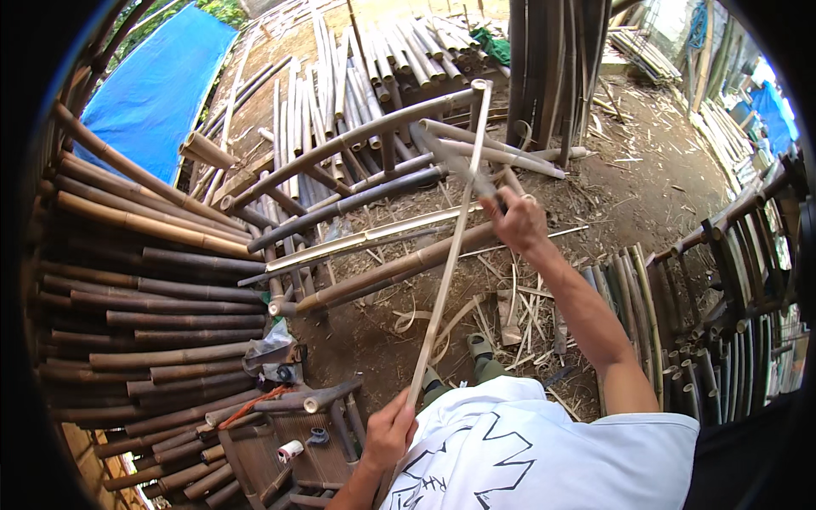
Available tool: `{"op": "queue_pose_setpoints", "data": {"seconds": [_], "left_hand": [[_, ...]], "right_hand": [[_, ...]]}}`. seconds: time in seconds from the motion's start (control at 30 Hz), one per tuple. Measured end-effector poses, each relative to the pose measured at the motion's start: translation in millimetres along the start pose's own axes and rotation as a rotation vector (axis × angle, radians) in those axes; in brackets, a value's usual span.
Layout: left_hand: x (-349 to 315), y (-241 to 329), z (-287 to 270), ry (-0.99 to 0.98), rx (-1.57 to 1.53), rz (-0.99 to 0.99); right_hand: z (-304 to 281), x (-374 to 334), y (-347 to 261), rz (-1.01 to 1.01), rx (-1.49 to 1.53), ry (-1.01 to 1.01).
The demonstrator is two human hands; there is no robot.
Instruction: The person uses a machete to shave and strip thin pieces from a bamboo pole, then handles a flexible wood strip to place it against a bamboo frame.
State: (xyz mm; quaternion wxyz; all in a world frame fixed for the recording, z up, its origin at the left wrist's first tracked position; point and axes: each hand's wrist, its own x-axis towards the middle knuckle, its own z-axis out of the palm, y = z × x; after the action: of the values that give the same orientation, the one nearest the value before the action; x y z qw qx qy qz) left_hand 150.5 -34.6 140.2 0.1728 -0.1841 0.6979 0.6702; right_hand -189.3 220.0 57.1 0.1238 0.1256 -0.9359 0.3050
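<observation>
A long, thin bamboo strip (452, 255) slants from my left hand (391, 432) at the bottom up to the top end of a bamboo frame (340, 150), where it appears to rest. My left fingers are closed round its lower end. My right hand (519, 219) grips the handle of a large knife (445, 155). Its broad blade, smeared by motion, points up and left and crosses the strip; I cannot tell whether it touches it. Below the blade, a split bamboo piece (365, 236) and a thick bamboo pole (387, 276) lie across the frame.
Stacked bamboo poles (170, 353) fill the left side, with more poles (323, 93) lying at the back. A low bamboo seat (293, 433) holds a can (291, 450). Shavings (510, 319) litter the ground near my feet. Dark posts (552, 76) stand at back right; bamboo racks line the right.
</observation>
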Motion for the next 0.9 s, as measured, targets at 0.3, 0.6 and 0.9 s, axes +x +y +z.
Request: {"op": "queue_pose_setpoints", "data": {"seconds": [0.3, 0.6, 0.9], "left_hand": [[-80.7, -62.6, -43.2, -0.005, 0.402, 0.484], [-72.1, -105.3, -76.9, 0.185, 0.521, 0.344], [170.9, 12.8, -57.2, 0.598, 0.347, 0.433]], "right_hand": [[-72.5, 46.5, 57.2, 0.107, -0.088, -0.025], [-118.5, 63.8, 103.2, 0.572, 0.635, 0.237], [30.9, -111.8, -114.2, 0.767, 1.195, -0.647]]}}
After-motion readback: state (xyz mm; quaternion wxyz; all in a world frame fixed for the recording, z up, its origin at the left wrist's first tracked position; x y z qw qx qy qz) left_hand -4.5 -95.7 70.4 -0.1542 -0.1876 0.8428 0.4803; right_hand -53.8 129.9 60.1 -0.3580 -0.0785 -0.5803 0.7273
